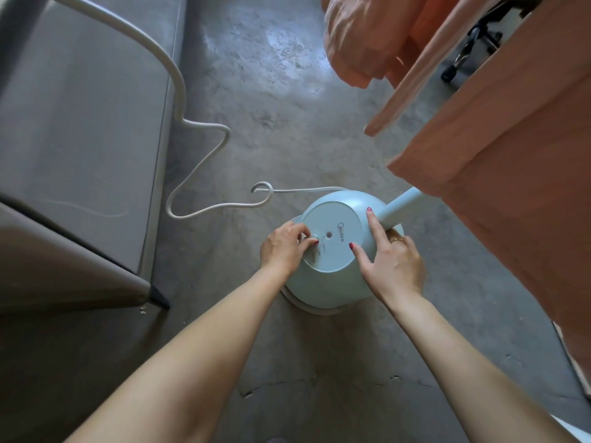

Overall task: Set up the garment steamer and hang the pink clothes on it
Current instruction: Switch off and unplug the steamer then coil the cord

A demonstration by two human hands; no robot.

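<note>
Both my forearms reach out from the near edge toward the garment steamer (339,244), whose pale blue base sits on the grey concrete floor (271,91) at the centre of the scene. My left hand (283,246) has its fingers curled over the left part of the base's flat top, the fingertips pinching what looks like a small round knob (309,241) there, though my fingers hide most of it. My right hand (391,260) lies spread against the right side of the base, fingers straight and pressing on the shell, gripping nothing. A pale pole (401,206) rises from the far right of the base and disappears behind the pink clothes (499,174), which hang on the right, just beside the steamer. A white cord (198,174) snakes across the floor from the base toward the far left, where it climbs beside a grey sofa (80,129). Far right, a chair's black wheeled base (470,49) shows behind the fabric.
</note>
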